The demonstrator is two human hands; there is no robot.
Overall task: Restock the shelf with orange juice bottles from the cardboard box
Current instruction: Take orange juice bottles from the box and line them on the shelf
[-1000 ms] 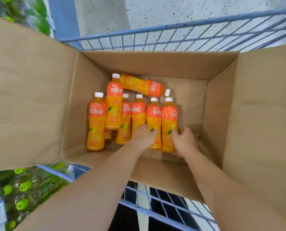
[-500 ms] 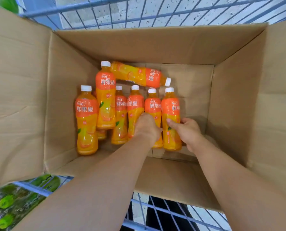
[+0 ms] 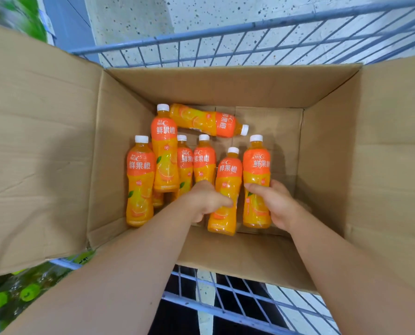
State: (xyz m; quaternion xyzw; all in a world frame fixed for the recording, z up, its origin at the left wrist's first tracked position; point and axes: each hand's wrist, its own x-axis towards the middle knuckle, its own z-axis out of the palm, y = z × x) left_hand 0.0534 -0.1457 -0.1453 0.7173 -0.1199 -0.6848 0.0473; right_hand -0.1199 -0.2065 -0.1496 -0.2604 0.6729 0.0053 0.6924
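An open cardboard box (image 3: 225, 88) holds several orange juice bottles with white caps and red-orange labels. My left hand (image 3: 205, 198) grips one bottle (image 3: 228, 180) at its lower half; that bottle is lifted and tilted toward me. My right hand (image 3: 274, 201) grips the rightmost bottle (image 3: 256, 165) around its middle, also raised. Other bottles (image 3: 140, 180) stand upright at the left of the box. One bottle (image 3: 206, 120) lies on its side at the back.
The box sits in a blue wire cart (image 3: 225, 37), whose mesh shows behind and below the box. Its wide flaps (image 3: 32, 141) stand open at left and right. Green-capped bottles (image 3: 13, 291) lie at the lower left. A speckled floor lies beyond.
Both hands have closed round a bottle each and raised them out of the row; the two bottles now stand apart from the others and higher.
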